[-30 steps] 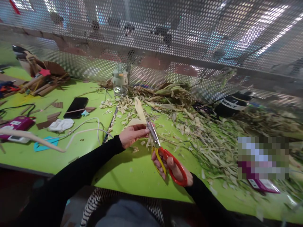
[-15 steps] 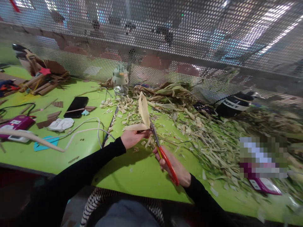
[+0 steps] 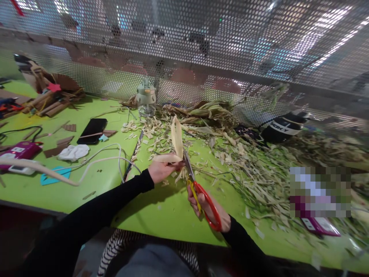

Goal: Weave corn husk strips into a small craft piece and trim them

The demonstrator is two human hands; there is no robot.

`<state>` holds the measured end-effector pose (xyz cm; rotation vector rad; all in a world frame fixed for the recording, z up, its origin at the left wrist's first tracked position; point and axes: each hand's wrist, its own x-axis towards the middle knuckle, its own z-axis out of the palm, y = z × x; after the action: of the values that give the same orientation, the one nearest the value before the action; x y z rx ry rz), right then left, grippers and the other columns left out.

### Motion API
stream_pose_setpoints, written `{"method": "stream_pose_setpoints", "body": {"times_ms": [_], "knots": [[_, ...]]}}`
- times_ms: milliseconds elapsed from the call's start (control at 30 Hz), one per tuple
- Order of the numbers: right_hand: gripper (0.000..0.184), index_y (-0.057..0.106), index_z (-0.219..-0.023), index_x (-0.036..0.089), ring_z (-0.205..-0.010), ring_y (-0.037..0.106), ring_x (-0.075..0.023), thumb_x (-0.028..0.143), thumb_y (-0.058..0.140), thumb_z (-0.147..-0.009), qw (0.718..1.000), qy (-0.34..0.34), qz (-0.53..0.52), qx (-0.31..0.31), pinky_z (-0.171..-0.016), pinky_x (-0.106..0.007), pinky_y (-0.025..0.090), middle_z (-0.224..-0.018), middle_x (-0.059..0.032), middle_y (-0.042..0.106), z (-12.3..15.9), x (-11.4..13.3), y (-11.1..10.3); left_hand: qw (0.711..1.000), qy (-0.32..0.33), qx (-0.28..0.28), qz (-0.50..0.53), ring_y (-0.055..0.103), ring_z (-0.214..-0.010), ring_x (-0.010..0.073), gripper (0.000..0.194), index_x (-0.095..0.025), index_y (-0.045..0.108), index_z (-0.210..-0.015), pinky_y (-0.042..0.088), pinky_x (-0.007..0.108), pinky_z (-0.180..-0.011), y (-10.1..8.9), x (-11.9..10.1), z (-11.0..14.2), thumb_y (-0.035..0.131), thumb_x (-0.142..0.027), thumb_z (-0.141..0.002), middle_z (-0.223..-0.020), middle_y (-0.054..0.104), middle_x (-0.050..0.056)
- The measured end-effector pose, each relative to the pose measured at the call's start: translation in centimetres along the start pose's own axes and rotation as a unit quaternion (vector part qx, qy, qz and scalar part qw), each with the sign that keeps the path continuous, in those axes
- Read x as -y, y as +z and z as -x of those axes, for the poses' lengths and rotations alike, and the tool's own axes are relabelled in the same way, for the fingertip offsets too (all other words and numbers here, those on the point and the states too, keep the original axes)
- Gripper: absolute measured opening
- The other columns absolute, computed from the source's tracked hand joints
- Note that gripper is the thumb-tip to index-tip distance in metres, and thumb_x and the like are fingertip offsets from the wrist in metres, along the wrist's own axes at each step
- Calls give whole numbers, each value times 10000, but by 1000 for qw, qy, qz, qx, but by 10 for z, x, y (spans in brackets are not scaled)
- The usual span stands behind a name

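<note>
A pale strip of corn husk (image 3: 177, 136) is pinched in my left hand (image 3: 163, 171), one part standing upright and another lying sideways across my fingers. My right hand (image 3: 211, 206) grips scissors (image 3: 210, 204) with red and yellow handles. Their metal blades reach up to the husk's lower end beside my left fingertips; whether the blades have husk between them I cannot tell. Cut husk scraps (image 3: 154, 132) lie scattered on the green table (image 3: 161, 219) beyond my hands.
Shredded husk (image 3: 253, 177) covers the right side, with a black bottle (image 3: 284, 129) behind. Whole dried husks (image 3: 210, 113) and a clear bottle (image 3: 146, 100) stand along the perforated metal screen (image 3: 184, 50). At left are a phone (image 3: 92, 130), a white cable (image 3: 98, 159) and cardboard pieces.
The scissor handles have spread apart in my right hand, showing more of the yellow one. My left hand and the husk have barely shifted.
</note>
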<state>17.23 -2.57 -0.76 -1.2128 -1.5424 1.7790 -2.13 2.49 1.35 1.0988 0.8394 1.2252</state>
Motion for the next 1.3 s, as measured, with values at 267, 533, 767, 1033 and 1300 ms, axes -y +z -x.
{"method": "stream_pose_setpoints", "body": {"times_ms": [267, 533, 767, 1033, 1300], "knots": [[681, 455, -813, 204, -423, 316, -46, 851, 494, -603, 999, -20, -1, -29, -336, -169, 333, -576, 73, 358, -2, 2, -2, 998, -58, 0, 28, 598, -648, 110, 250, -141, 721, -748, 496, 229, -675, -2, 8, -2, 791, -338, -611, -730, 688, 28], [517, 451, -801, 210, -444, 381, -76, 725, 468, -763, 977, -39, 196, -75, -399, -222, 384, -594, 56, 398, 5, 24, -21, 987, -87, -9, 133, 663, -720, 120, 292, -110, 682, -776, 536, 238, -717, -11, -1, -7, 801, -329, -623, -833, 706, 72], [418, 473, -742, 220, -561, 522, -171, 634, 527, -759, 914, -28, 382, -131, -543, -311, 426, -658, -15, 568, 7, 33, -28, 944, -281, 173, 10, 648, -578, 123, 341, -128, 693, -855, 517, 233, -560, -19, 2, -5, 800, -354, -623, -809, 724, 95], [385, 475, -778, 236, -532, 559, -204, 589, 606, -700, 827, 41, 517, -215, -524, -307, 392, -640, -13, 593, 13, 34, -54, 920, -370, 127, 4, 662, -539, 169, 390, -106, 660, -813, 512, 246, -483, -16, 9, -3, 692, -484, -723, -754, 724, 151], [322, 458, -850, 208, -564, 544, -166, 481, 605, -763, 886, -24, 406, -224, -518, -285, 404, -731, -35, 610, -28, 32, -32, 912, -381, 155, 1, 678, -560, 178, 255, -115, 632, -861, 524, 249, -509, -16, 15, 0, 682, -342, -755, -723, 730, 138]]}}
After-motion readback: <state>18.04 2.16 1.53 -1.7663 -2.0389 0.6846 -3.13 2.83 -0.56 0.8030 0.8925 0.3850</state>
